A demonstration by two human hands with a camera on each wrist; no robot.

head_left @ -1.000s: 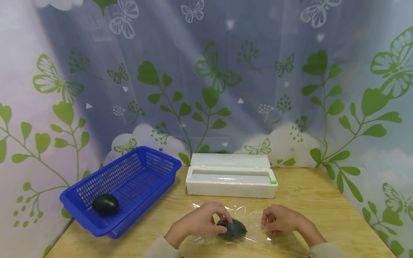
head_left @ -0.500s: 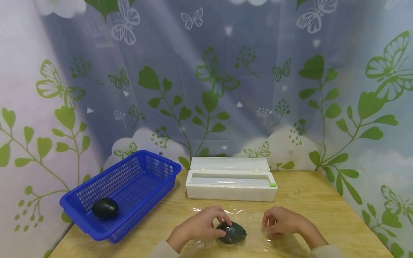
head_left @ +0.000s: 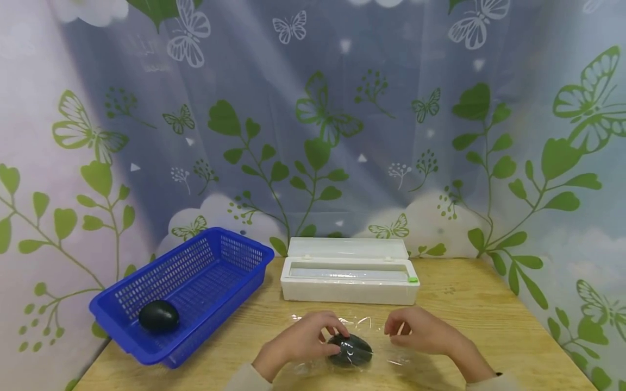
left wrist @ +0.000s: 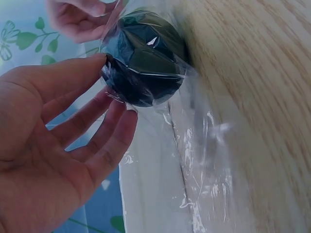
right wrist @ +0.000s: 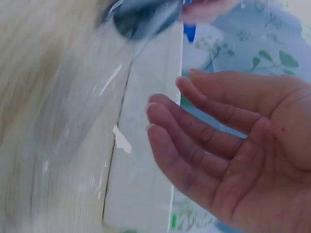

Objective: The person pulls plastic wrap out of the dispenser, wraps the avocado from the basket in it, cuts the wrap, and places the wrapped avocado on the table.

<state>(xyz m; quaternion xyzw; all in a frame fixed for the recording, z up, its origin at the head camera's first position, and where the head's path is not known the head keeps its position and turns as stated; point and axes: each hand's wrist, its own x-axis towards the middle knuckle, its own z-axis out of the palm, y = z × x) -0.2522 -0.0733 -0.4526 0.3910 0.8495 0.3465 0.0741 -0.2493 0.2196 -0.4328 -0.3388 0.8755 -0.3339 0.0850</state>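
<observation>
A dark green avocado (head_left: 356, 351) lies on the table under clear cling film (left wrist: 209, 165), which clings to it in shiny creases. My left hand (head_left: 309, 338) holds its left end between thumb and fingertips; the left wrist view shows that hand (left wrist: 73, 116) from the palm side. To the right of the avocado, my right hand (head_left: 424, 332) hovers over the film with loosely bent fingers. Nothing shows between the fingers of this right hand (right wrist: 218, 141) in the right wrist view. A second dark avocado (head_left: 158, 316) sits in the blue basket (head_left: 220, 317).
Behind the hands stands a white cling film box (head_left: 349, 292) with its lid raised and a green slider (head_left: 413, 279) at its right end. The blue basket occupies the table's left side. A patterned curtain (head_left: 371, 206) hangs behind the wooden table (head_left: 494, 315).
My right hand has moved left towards the avocado, away from where it was at the film's right side. The left hand stays on the avocado. The head view has tilted slightly upward.
</observation>
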